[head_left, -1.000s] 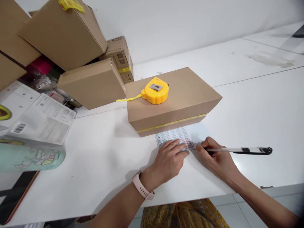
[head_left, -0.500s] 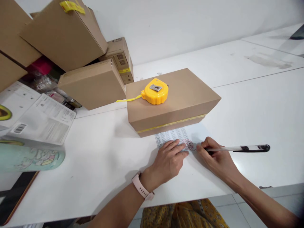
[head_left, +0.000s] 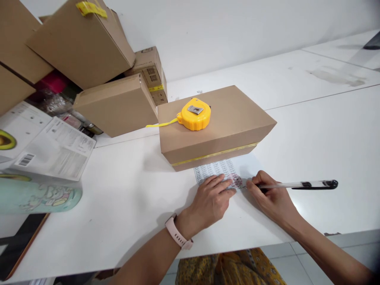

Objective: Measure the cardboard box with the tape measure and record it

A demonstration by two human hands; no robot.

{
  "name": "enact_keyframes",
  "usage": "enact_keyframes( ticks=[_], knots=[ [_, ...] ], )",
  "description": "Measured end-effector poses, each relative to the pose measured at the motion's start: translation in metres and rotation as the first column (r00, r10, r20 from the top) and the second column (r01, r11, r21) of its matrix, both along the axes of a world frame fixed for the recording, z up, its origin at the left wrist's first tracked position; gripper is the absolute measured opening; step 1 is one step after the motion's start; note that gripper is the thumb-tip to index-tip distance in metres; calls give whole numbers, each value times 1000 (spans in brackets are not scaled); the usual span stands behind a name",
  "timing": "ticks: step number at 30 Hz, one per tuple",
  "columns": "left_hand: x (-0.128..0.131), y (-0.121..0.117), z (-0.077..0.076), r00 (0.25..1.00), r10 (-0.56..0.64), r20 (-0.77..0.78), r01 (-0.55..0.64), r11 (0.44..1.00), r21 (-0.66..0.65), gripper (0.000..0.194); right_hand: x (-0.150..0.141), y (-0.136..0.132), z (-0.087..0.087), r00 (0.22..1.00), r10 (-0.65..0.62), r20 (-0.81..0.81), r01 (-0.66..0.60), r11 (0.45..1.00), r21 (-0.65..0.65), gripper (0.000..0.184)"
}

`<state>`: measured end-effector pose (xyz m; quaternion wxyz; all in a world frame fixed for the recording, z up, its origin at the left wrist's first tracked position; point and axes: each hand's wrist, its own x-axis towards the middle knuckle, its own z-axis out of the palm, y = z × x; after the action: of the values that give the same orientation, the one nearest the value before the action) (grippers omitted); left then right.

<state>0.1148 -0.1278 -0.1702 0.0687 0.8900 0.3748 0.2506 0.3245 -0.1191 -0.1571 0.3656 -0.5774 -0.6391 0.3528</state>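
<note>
My left hand (head_left: 211, 198) lies flat with fingers stretched over a small printed paper (head_left: 209, 169), which bears rows of text and a round red mark. In my right hand (head_left: 271, 198) is a pen (head_left: 297, 185) with a clear barrel and black end; its tip meets the paper's right part beside the red mark. A brown cardboard box (head_left: 219, 122) with yellow tape along its side sits just beyond, hiding the paper's far edge. On that box rests a yellow tape measure (head_left: 195, 115), a short bit of its blade hanging past the left edge.
Several cardboard boxes (head_left: 84, 43) are piled at the back left against the wall. Nearer on the left are a white printed carton (head_left: 63, 148) and a pale green bottle (head_left: 38, 196). The white table's (head_left: 124, 221) front edge runs close to my body.
Almost nothing differs. The pen tip has shifted very slightly on the paper; my left hand, the box and the tape measure stay in place.
</note>
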Motion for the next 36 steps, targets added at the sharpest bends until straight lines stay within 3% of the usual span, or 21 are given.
enact_keyframes(
  ticks=[15,21,24,27,31,34,36],
  knots=[
    [0,0,1,1000,-1,-5,1,1000,-17,30,1,-1,-3,1000,-24,0,24,1000,-4,32],
    [-1,2,-1,999,-8,48,7,1000,25,28,9,4,-4,961,-260,93,246,959,141,23],
    [0,2,5,991,-21,131,10,997,82,26,15,9,-4,920,-273,282,202,946,255,15],
    [-2,1,29,950,0,314,-100,948,303,23,19,12,-11,875,-224,429,84,943,322,30],
    [-7,10,83,891,102,443,-357,759,544,27,18,18,-25,793,-265,548,16,909,416,43],
    [-11,33,124,828,298,475,-529,697,485,23,18,21,-32,769,-294,568,3,890,456,46],
    [-11,52,144,758,502,416,-636,709,305,36,18,22,-33,772,-306,557,12,884,468,44]
  ],
)
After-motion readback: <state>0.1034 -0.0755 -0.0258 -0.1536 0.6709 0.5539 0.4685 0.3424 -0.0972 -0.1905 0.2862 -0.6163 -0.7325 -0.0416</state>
